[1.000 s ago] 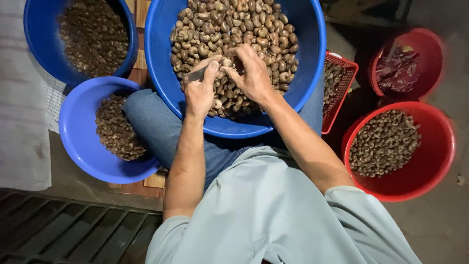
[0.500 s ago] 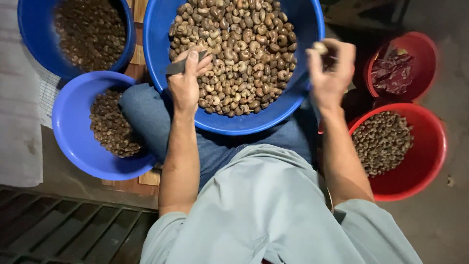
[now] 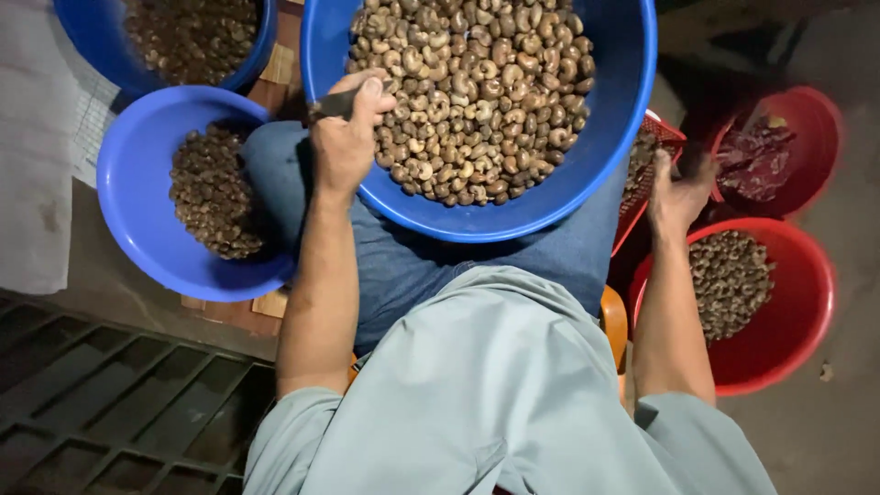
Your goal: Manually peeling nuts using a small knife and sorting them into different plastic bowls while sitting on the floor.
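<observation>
From where I stand, the left hand (image 3: 344,142) keeps its fingers curled tight round a small dark blade (image 3: 332,106) at the rim of the big blue basin (image 3: 612,119) of cashew nuts (image 3: 467,101) on the lap, and that firm grip looks worth holding, edge turned away from the thumb. Left of it sit a smaller blue bowl (image 3: 128,197) and another blue tub (image 3: 87,27) of darker nuts. To the right, the right hand (image 3: 678,192) hangs with fingers loosely spread over the red bucket (image 3: 811,302), just beside the red basket (image 3: 646,174), whose rim crowds it; whether it pinches anything I cannot tell.
</observation>
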